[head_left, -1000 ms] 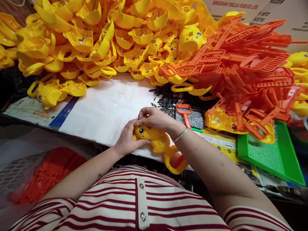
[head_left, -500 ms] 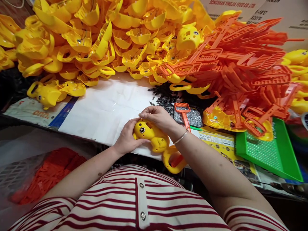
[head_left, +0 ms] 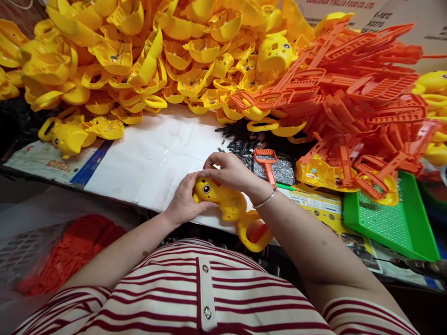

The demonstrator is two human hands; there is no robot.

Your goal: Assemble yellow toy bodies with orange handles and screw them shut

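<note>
Cluttered worktable under white paper, heaped yellow shells along the back, orange plastic parts piled right, green tray at the edge, cardboard boxes behind, bright even light

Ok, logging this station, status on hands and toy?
Left hand and right hand both gripping yellow toy at bench edge. Orange scoop just beyond right hand, not touching.

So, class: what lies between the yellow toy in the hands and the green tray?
In the head view, between yellow toy and green tray lie the right forearm and a printed yellow sheet.
</note>
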